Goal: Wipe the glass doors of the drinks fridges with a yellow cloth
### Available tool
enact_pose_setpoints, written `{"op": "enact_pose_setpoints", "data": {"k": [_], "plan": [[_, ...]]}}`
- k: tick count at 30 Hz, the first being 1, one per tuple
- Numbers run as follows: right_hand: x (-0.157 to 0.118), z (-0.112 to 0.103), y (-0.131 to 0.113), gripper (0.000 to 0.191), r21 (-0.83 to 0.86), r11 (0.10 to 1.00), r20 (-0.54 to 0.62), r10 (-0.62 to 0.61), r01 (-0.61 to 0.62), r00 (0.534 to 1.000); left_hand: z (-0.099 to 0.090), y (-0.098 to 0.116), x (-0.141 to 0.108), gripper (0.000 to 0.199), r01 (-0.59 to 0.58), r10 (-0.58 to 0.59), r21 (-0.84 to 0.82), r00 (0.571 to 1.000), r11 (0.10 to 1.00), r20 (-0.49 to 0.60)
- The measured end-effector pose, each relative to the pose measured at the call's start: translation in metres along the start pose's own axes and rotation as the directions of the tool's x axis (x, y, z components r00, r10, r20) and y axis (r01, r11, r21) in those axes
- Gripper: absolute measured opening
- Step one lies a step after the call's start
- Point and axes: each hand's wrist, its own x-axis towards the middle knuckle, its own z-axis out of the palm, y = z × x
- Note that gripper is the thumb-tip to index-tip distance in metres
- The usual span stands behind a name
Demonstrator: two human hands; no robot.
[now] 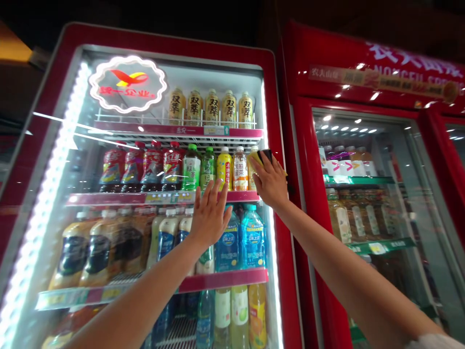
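Note:
The glass door [145, 133] of a lit, red-framed drinks fridge fills the view before me. My left hand [211, 213] is open, fingers spread, against or just in front of the glass, over the middle shelf edge. Higher and to the right, my right hand [271, 182] presses a yellow-and-black cleaning cloth [256, 158] to the glass near the door's right frame. Part of the cloth is hidden under the palm and fingers. Behind the glass, beside that hand, stand a white-capped orange-and-white bottle [240, 169] and a yellow bottle [224, 170].
Several shelves of bottles stand inside, with red-labelled bottles [152, 167] on the left and blue bottles [252, 240] lower right. A round-edged logo sign [128, 85] glows at upper left. Another red fridge [303, 145] stands close on the right.

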Motion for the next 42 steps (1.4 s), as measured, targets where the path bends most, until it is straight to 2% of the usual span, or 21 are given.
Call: {"op": "enact_pose_setpoints", "data": {"k": [3,5,7,10,12,14,16,18,20,22,24,26,28,30,33,36,39,42], "plan": [[-0.016,0.002,-0.015,0.052,0.018,0.992,0.018,-0.127,0.127,0.992,0.0,0.0,0.0,0.074,-0.001,0.001,0.004,1.0,1.0,0.005],[-0.037,-0.003,-0.01,0.052,0.045,0.968,0.056,-0.251,0.249,0.966,-0.003,-0.001,-0.002,0.073,0.0,0.0,0.006,1.0,1.0,0.018],[-0.048,-0.011,0.003,0.052,0.061,0.95,0.089,-0.311,0.307,0.946,-0.006,-0.006,-0.006,0.072,-0.003,0.003,0.007,0.999,1.0,0.034],[-0.035,-0.012,0.016,0.053,0.053,0.972,0.074,-0.234,0.23,0.969,-0.011,-0.015,-0.01,0.07,0.001,-0.001,0.014,0.999,1.0,0.042],[-0.016,-0.006,0.009,0.053,0.049,0.989,0.029,-0.141,0.139,0.99,-0.012,-0.02,-0.01,0.07,0.026,-0.027,0.017,0.999,1.0,0.042],[-0.004,0.003,-0.01,0.052,0.064,0.993,-0.013,-0.097,0.097,0.995,-0.012,-0.023,-0.009,0.068,0.057,-0.057,0.019,0.997,0.998,0.054],[-0.007,0.008,-0.028,0.052,0.088,0.987,-0.031,-0.131,0.134,0.991,-0.012,-0.025,-0.009,0.066,0.082,-0.084,0.024,0.994,0.996,0.072],[-0.022,0.007,-0.037,0.052,0.108,0.967,-0.022,-0.228,0.229,0.974,-0.014,-0.027,-0.011,0.065,0.096,-0.098,0.029,0.992,0.995,0.084],[-0.04,0.002,-0.033,0.047,0.118,0.941,-0.002,-0.318,0.316,0.948,-0.018,-0.032,-0.015,0.066,0.091,-0.094,0.03,0.991,0.995,0.092],[-0.049,-0.002,-0.022,0.041,0.12,0.935,0.005,-0.337,0.334,0.941,-0.022,-0.039,-0.018,0.066,0.075,-0.078,0.031,0.992,0.997,0.096],[-0.042,-0.002,-0.014,0.038,0.122,0.951,-0.004,-0.286,0.284,0.958,-0.027,-0.047,-0.02,0.066,0.061,-0.065,0.037,0.993,0.997,0.096],[-0.023,0.004,-0.02,0.042,0.128,0.971,-0.041,-0.196,0.2,0.98,-0.029,-0.053,-0.02,0.065,0.059,-0.063,0.044,0.994,0.997,0.087],[-0.005,0.013,-0.038,0.048,0.135,0.982,-0.093,-0.116,0.128,0.989,-0.03,-0.056,-0.018,0.065,0.063,-0.067,0.048,0.995,0.997,0.079],[0.001,0.019,-0.059,0.05,0.131,0.985,-0.124,-0.094,0.11,0.988,-0.029,-0.059,-0.017,0.064,0.064,-0.068,0.052,0.995,0.997,0.078],[-0.011,0.017,-0.073,0.049,0.114,0.967,-0.071,-0.219,0.226,0.973,-0.028,-0.062,-0.02,0.065,0.05,-0.056,0.06,0.994,0.997,0.092],[-0.022,0.009,-0.062,0.048,0.126,0.935,-0.003,-0.334,0.332,0.943,-0.03,-0.071,-0.024,0.064,0.035,-0.041,0.066,0.995,0.997,0.096],[-0.004,0.01,-0.057,0.051,0.146,0.959,-0.013,-0.243,0.243,0.97,-0.032,-0.085,-0.027,0.063,0.033,-0.04,0.078,0.996,0.996,0.084],[0.025,0.022,-0.081,0.052,0.138,0.986,-0.075,-0.088,0.098,0.993,-0.034,-0.099,-0.027,0.062,0.035,-0.041,0.083,0.996,0.996,0.074]]}}
